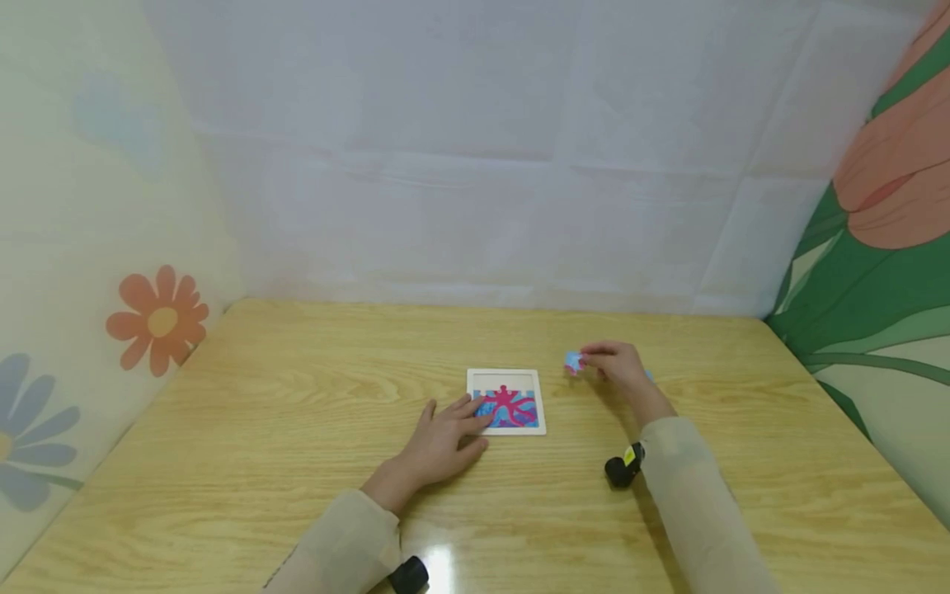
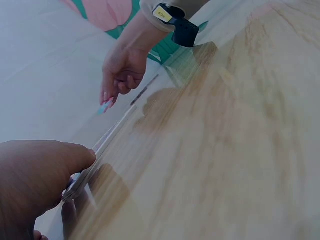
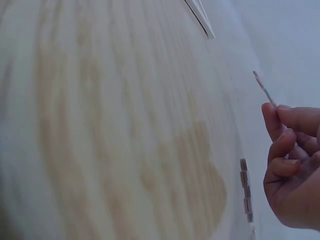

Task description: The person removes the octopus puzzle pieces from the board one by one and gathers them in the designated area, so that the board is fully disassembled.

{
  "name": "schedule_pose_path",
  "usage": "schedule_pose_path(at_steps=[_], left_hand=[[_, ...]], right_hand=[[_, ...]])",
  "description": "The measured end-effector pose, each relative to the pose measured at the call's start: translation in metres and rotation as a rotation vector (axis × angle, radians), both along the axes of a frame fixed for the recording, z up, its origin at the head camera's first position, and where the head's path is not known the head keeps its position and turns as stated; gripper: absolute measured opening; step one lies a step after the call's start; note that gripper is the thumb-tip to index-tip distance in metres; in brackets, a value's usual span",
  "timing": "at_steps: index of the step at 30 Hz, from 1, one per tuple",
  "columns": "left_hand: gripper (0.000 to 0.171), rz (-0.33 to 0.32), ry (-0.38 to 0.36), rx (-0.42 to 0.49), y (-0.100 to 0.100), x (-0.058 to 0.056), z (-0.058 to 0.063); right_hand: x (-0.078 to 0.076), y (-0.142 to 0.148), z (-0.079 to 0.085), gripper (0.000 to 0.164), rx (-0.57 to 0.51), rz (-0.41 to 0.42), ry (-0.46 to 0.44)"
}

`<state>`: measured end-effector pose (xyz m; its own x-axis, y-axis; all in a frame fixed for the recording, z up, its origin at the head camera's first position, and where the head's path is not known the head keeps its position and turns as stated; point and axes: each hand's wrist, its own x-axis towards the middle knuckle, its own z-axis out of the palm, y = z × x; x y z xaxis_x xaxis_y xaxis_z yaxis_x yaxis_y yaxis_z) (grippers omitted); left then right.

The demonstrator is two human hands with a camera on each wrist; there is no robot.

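table point(image 1: 326, 371): right hand point(image 1: 618, 365) pinches puzzle piece point(image 1: 573, 361), half-hiding loose pieces point(image 3: 245, 192); spread left hand point(image 1: 441, 444) overlaps frame point(image 1: 541, 404).

Yellow label point(image 2: 162, 14) on wrist camera point(image 2: 185, 34), text unreadable

Soft, even light is filling the head view, while a white patch of glare is gleaming on the table point(image 1: 297, 355) near the bottom edge. A narrow shadow is lying along the right sleeve point(image 1: 701, 503). The 2 wrist views are looking dimmer and bluer, with a milky haze flattening contrast; the left hand point(image 2: 37, 177) is appearing dark in its own view, and the wood grain is smearing softly in both.
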<state>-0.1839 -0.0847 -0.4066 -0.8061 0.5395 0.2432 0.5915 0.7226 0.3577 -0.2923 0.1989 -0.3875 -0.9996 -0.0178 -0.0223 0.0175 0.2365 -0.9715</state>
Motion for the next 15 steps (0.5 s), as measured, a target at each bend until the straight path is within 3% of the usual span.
schedule_pose_path(at_steps=[15], left_hand=[[0.039, 0.0, -0.001, -0.004, 0.0008, -0.0004, -0.0009]], right_hand=[[-0.0022, 0.0043, -0.0025, 0.026, 0.033, 0.0, -0.03]])
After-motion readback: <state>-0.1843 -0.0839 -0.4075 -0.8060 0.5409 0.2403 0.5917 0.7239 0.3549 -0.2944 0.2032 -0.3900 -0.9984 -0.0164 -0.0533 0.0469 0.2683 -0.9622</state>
